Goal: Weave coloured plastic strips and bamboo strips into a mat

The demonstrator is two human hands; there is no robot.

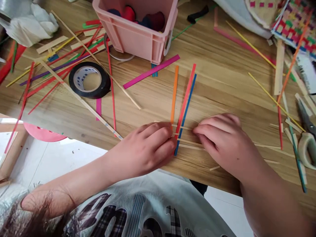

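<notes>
Head view, looking down on a wooden counter [222,82] with pale brown grain, its near edge running across the lower half. Two bare hands rest near that edge. The left hand [145,148] lies knuckles up, its grip closed with fingertips pinching where thin natural-coloured strips [190,143] cross three upright coloured ones. The right hand [222,141] lies flat beside it, fingers curled down onto the same pale strips; whether it pinches them or only presses cannot be told.

The three upright strips are flat, narrow and stiff: an orange strip [174,93], a red strip [187,95] and a blue strip [187,105], the red and blue touching side by side, the orange just apart to their left. All run away from the hands toward a pink plastic crate [138,36] with ribbed walls, holding dark blue and red rounded shapes.

A magenta strip [151,71] lies slanted by the crate. Left of it sits a roll of black tape [89,80], glossy, with small blue print on its inner core too small to read. Around it many loose strips in red, yellow, purple, green and bare wood lie scattered.

At the far right are scissors [306,117], a pale tape roll [307,149], and a woven checkered mat [295,21] in many colours. White floor shows below the counter edge. Large dark lettering crosses the person's pale shirt [148,210], not readable.
</notes>
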